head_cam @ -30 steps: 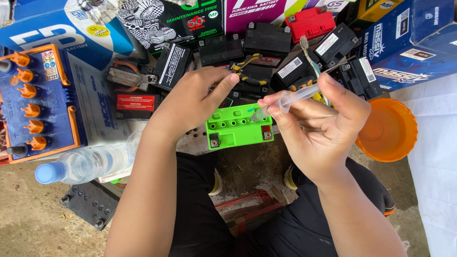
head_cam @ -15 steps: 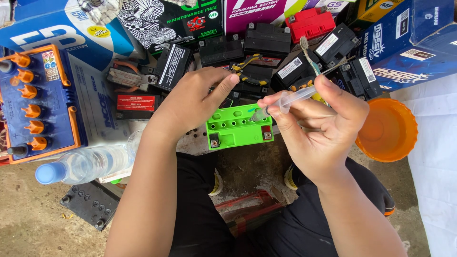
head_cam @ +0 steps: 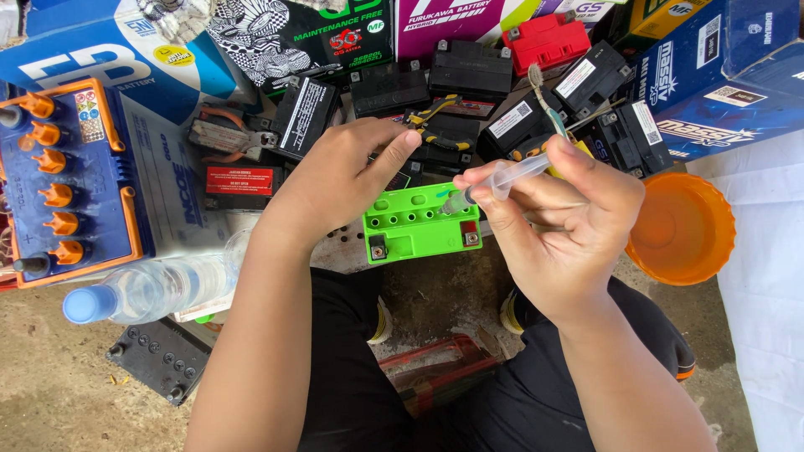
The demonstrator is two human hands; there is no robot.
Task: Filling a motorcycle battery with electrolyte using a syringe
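From the head camera, the right hand [head_cam: 559,224] has its grip closed around a clear syringe [head_cam: 509,177], thumb on the plunger, tip angled down at the green battery [head_cam: 421,224]. The left hand [head_cam: 339,176] rests loosely curled on the battery's far left edge, holding nothing. An orange bowl [head_cam: 682,228] sits to the right.

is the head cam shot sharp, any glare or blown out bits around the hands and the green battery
Head view: even daylight, soft shadows, no motion blur; the green battery, syringe, left hand and right hand are crisp. The white cloth at the right edge is nearly blown out, the orange bowl glows bright, and the box edges bow slightly from wide-angle distortion.
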